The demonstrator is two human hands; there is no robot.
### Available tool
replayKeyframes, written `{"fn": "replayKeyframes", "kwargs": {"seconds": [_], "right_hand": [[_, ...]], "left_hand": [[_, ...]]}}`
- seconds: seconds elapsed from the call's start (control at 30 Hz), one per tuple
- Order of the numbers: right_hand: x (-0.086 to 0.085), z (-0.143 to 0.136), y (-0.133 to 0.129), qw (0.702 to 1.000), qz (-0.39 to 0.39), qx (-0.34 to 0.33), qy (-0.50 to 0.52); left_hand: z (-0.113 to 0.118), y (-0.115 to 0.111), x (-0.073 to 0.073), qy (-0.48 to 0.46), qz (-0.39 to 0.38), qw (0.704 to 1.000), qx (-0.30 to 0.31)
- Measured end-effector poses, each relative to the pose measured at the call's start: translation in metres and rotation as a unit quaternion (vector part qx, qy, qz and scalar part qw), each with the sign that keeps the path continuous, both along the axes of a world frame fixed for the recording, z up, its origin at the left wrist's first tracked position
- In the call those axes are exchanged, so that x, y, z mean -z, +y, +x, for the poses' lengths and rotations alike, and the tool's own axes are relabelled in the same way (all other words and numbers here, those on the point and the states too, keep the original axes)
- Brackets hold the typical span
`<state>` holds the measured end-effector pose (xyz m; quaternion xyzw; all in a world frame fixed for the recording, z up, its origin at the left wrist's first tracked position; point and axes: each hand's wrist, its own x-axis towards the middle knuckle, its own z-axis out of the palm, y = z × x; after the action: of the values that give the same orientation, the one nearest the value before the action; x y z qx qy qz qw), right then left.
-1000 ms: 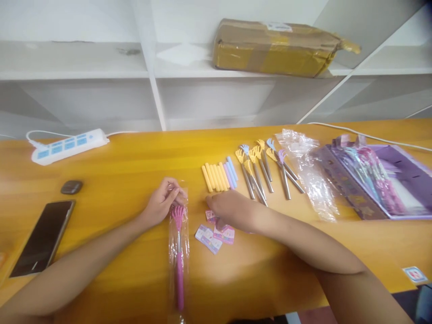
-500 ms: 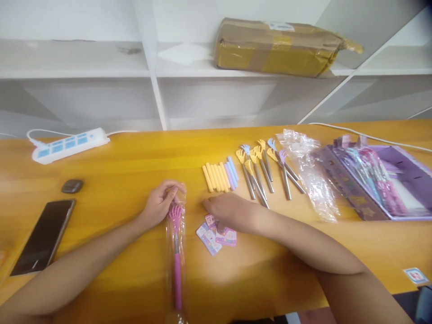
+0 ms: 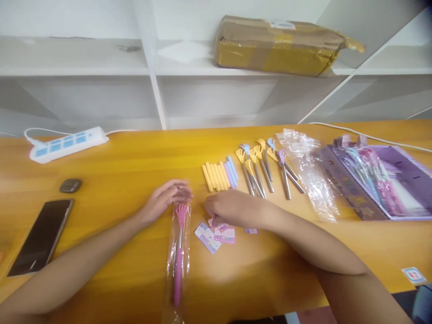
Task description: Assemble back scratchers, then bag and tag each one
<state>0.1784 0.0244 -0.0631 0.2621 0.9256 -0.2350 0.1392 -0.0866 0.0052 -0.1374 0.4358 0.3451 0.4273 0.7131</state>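
My left hand (image 3: 166,198) curls its fingers at the upper end of a clear plastic bag (image 3: 186,261), apparently gripping its mouth. Inside the bag lies a pink back scratcher (image 3: 178,270), its claw head just below my fingers. My right hand (image 3: 232,209) is closed, knuckles up, over small printed cards (image 3: 208,237). Its fingertips are mostly hidden, so I cannot make out what they pinch. Beyond it lie yellow, purple and blue handle sleeves (image 3: 216,177) in a row. Several metal back scratchers (image 3: 258,168) with yellow, blue and purple claws rest to their right.
Empty clear bags (image 3: 310,175) lie beside a purple box (image 3: 367,207) holding wrapped scratchers at the right. A phone (image 3: 41,236), a small dark case (image 3: 70,185) and a white power strip (image 3: 69,145) sit at the left. A taped carton (image 3: 276,47) rests on the shelf.
My left hand and the upper end of the bag have shifted slightly right, and its fingers have lengthened out. A purple card edge now shows right of my right hand, which stays over the cards.
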Motion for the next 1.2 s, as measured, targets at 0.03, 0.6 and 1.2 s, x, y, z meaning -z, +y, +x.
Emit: {"fn": "replayKeyframes", "kwargs": {"seconds": [0.03,0.6,1.2], "right_hand": [[-0.001,0.001,0.002,1.000,-0.018,0.010,0.003],[0.010,-0.011,0.032,0.899,-0.074,0.222,0.369],[0.031,-0.018,0.024,0.942,0.096,0.093,0.308]], "left_hand": [[0.000,0.002,0.000,-0.027,-0.017,0.999,0.015],[-0.002,0.007,-0.011,-0.156,-0.118,0.968,0.158],[-0.001,0.005,-0.009,-0.193,-0.103,0.956,0.196]]}}
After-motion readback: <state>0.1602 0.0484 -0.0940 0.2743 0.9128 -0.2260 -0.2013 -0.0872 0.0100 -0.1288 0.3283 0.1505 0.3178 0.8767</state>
